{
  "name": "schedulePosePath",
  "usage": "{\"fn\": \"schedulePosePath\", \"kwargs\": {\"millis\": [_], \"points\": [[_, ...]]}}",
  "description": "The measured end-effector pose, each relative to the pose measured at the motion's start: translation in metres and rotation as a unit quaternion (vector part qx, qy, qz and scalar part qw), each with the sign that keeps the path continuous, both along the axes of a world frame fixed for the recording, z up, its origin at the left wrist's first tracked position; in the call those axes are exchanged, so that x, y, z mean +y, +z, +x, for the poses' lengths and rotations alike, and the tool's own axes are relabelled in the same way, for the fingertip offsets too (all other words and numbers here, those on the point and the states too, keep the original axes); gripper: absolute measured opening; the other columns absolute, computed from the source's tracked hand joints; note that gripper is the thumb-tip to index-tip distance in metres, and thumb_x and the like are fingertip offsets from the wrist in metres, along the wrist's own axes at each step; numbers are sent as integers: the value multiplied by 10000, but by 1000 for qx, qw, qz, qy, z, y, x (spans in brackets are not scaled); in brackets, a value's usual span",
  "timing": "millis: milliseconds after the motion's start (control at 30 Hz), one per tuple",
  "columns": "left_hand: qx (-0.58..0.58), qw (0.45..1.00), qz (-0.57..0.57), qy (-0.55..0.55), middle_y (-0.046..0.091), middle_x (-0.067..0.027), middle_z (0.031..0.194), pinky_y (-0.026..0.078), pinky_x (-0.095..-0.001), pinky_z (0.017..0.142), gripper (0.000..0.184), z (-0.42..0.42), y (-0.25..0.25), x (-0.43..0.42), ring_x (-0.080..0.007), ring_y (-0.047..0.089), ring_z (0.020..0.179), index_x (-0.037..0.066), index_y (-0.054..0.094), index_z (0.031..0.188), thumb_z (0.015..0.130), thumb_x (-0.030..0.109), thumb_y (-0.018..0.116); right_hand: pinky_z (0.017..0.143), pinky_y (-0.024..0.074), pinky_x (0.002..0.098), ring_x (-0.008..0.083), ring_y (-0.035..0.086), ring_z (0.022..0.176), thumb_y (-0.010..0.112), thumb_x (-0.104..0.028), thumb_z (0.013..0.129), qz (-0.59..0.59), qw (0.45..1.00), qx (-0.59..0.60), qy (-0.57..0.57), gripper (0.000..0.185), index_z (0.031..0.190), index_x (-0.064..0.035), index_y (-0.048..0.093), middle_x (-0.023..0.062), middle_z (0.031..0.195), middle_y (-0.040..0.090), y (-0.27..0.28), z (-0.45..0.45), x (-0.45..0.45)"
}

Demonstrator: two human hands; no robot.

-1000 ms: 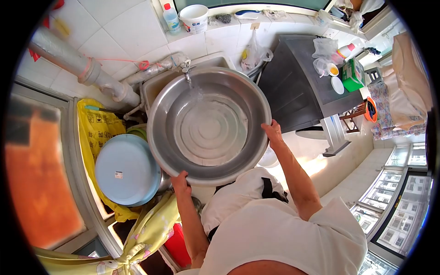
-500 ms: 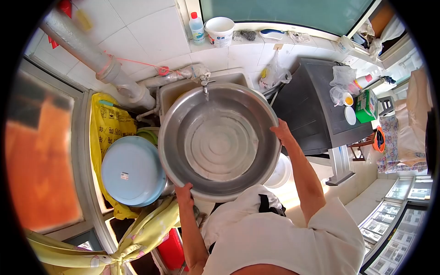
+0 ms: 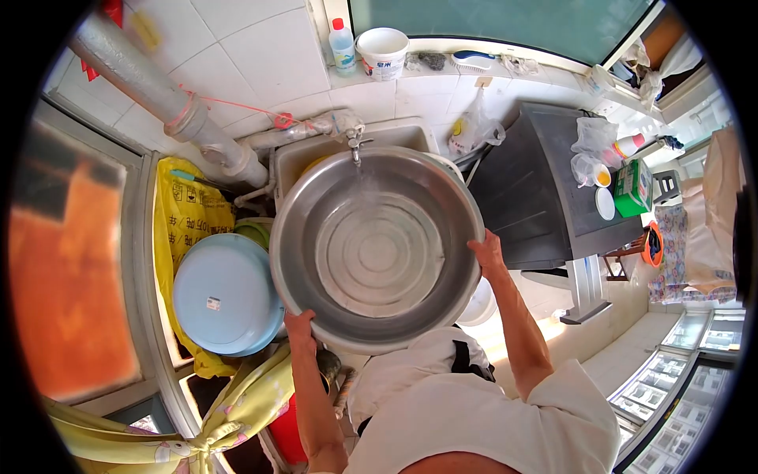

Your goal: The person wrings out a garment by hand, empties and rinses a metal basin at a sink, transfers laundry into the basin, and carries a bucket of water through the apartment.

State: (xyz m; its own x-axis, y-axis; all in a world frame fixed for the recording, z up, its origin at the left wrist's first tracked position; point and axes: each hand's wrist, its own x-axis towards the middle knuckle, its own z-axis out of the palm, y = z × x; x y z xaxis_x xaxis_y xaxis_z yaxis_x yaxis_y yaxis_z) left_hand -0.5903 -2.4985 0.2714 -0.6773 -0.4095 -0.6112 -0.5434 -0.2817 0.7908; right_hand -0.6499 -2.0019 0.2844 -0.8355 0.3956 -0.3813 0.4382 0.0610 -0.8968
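A large round metal basin (image 3: 380, 257) sits under the tap (image 3: 354, 146), its rim overlapping the sink (image 3: 414, 134). My left hand (image 3: 301, 330) is closed on the basin's near-left rim. On the right side, my right hand (image 3: 487, 254) grips the rim, with the fingers partly hidden behind it. A faint whitish streak below the spout looks like running water. Concentric rings show on the basin's bottom; how much water lies inside I cannot tell.
Light blue basins (image 3: 225, 292) stand at left by a yellow bag (image 3: 185, 209). A dark grey cabinet (image 3: 525, 189) on the right carries a green box (image 3: 632, 188) and plastic bags. A white tub (image 3: 382, 55) and a bottle (image 3: 342, 47) line the ledge.
My right hand has moved down along the right rim, and my left hand a little left and up. The basin appears slightly turned clockwise. The whitish streak under the tap is more visible.
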Motion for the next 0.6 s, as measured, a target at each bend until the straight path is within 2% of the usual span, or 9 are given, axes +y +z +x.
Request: {"fn": "schedulePosePath", "kwargs": {"millis": [67, 167, 233, 300, 400, 600], "points": [[0, 1000, -3, -5, 626, -159, 1117, 558, -478, 860, 595, -6, 11, 1, -348, 636, 995, 11, 504, 1317, 736, -51, 613, 799, 563, 377, 216, 664, 905, 622, 17, 799, -19, 1000, -10, -5, 440, 1238, 48, 614, 134, 1035, 693, 4, 8, -6], [-1, 1000, -4, -4, 627, -161, 1113, 556, -468, 834, 545, -19, 43, 8, -332, 637, 978, -11, 526, 1281, 744, -44, 615, 765, 552, 354, 193, 674, 851, 638, -11, 766, -7, 999, 0, -34, 418, 1180, 47, 655, 144, 960, 715, 6, 20, -13], [-1, 1000, -4, 1, 629, -161, 1106, 554, -463, 815, 513, -24, 47, 9, -323, 638, 966, -24, 542, 1255, 748, -39, 617, 767, 550, 350, 191, 676, 847, 640, -22, 764, 42, 998, -19, -42, 411, 1167, 56, 655, 144, 949, 718, 7, 27, -17], [-57, 997, -53, -29, 650, -150, 1074, 531, -464, 697, 516, -30, 43, 1, -314, 638, 862, 6, 571, 1254, 739, 8, 613, 766, 549, 351, 193, 676, 846, 642, -27, 762, 46, 998, -9, -47, 411, 1164, 61, 655, 143, 947, 719, 6, 33, -19], [-37, 997, -58, -25, 655, -160, 1057, 525, -462, 692, 499, -37, 55, 6, -309, 633, 840, -20, 568, 1233, 740, 41, 622, 769, 547, 351, 195, 677, 844, 640, -34, 757, 40, 997, 3, -61, 410, 1153, 69, 655, 147, 948, 720, 9, 39, -26], [-24, 997, -64, -44, 662, -162, 1020, 527, -428, 723, 431, -51, 31, -9, -284, 635, 845, -50, 584, 1168, 744, 18, 617, 796, 549, 355, 217, 674, 872, 640, -41, 767, 64, 996, 7, -66, 424, 1176, 68, 640, 142, 975, 706, 12, 47, -36]]}}
